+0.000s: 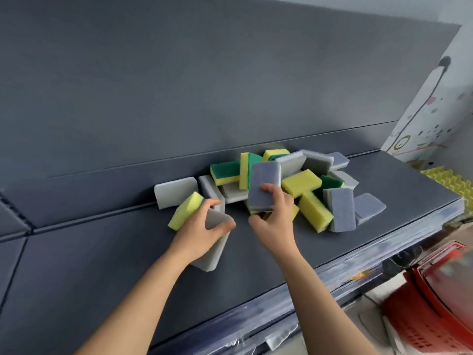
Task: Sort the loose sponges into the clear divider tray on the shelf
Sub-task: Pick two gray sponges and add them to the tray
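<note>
- Presently my left grip (197,234) curls round a pale grey sponge (217,221), low on the shelf (102,252).
- My right grip (275,219) pinches a blue-grey sponge (263,183) upright, just before the loose pile (304,181).
- Divider tray: I cannot make it out; possibly it lies outside the view.
- Method: I would lift each sponge clear of its neighbours, keep colours separate, and seat one kind per compartment.

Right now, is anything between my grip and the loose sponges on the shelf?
Nothing visible. The left-hand grip holds a light grey rectangular foam sponge, the right-hand grip a blue-grey rectangular sponge. No divider tray is in view.
</note>
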The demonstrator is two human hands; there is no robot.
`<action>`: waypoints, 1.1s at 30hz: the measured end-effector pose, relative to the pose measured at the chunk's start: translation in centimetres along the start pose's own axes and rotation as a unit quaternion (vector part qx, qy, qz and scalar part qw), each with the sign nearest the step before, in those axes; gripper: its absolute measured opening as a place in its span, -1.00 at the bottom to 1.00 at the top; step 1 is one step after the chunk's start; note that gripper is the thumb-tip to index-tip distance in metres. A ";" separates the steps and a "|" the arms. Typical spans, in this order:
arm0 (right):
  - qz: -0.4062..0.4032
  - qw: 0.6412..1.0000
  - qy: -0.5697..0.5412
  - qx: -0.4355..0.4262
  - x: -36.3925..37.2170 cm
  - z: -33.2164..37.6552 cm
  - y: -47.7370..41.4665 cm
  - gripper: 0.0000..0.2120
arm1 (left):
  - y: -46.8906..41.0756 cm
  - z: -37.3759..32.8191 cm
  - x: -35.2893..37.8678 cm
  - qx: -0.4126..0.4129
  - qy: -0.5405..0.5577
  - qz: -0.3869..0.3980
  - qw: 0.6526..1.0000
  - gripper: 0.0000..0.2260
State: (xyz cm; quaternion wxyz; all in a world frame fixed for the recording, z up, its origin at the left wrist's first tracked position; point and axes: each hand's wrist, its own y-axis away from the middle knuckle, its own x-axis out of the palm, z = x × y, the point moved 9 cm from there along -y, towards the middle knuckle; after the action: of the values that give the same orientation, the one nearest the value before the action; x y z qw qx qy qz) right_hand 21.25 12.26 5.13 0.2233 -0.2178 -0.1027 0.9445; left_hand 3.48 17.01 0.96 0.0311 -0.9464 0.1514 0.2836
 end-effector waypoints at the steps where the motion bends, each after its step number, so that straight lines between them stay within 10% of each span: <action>1: 0.019 1.000 -0.003 -0.006 0.6 0.5 0.1 -0.42 | 0.5 0.2 -0.3 -0.009 0.019 -0.012 1.000 -0.60; 14: 0.131 0.984 -0.086 -0.082 9.0 5.6 3.7 -0.77 | 9.0 5.2 -8.3 -0.116 0.202 -0.167 0.958 -0.73; 33: 0.255 0.946 -0.091 -0.179 25.6 19.7 17.6 -0.58 | 30.0 13.6 -26.4 -0.126 0.192 -0.406 0.884 -0.80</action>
State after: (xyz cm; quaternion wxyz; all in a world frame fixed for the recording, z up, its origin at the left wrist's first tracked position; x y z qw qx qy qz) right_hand -15.02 6.81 8.08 -0.0782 -0.1862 -0.2306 0.9518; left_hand -33.75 -2.54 4.85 -0.0056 -0.9568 -0.2805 0.0760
